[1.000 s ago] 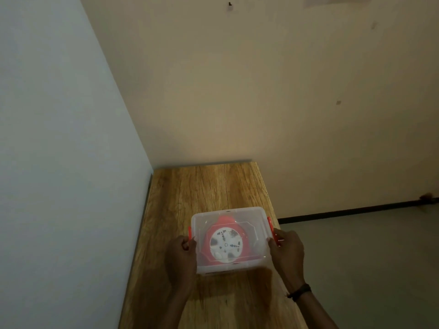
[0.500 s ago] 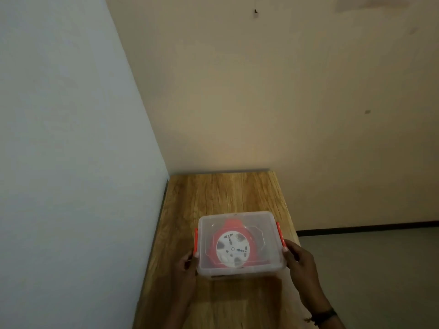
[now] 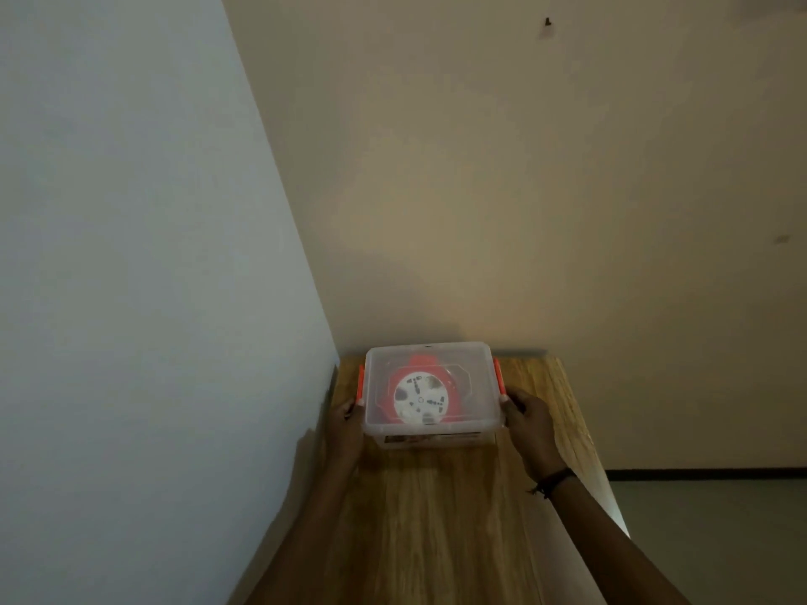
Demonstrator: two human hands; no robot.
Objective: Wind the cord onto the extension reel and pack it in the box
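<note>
The clear box (image 3: 430, 435) has slid to the far end of the worktop (image 3: 436, 517), centre frame. The left grip (image 3: 345, 430) and right grip (image 3: 528, 423) clamp its sides (fingertips partly hidden). The red extension reel (image 3: 421, 399) lies inside, its cord indistinct.

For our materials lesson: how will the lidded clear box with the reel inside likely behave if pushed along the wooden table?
The box probably slides rather than tips: it sits low and flat on the smooth table. It is likely heavy for its size, since the reel nearly fills it.
</note>
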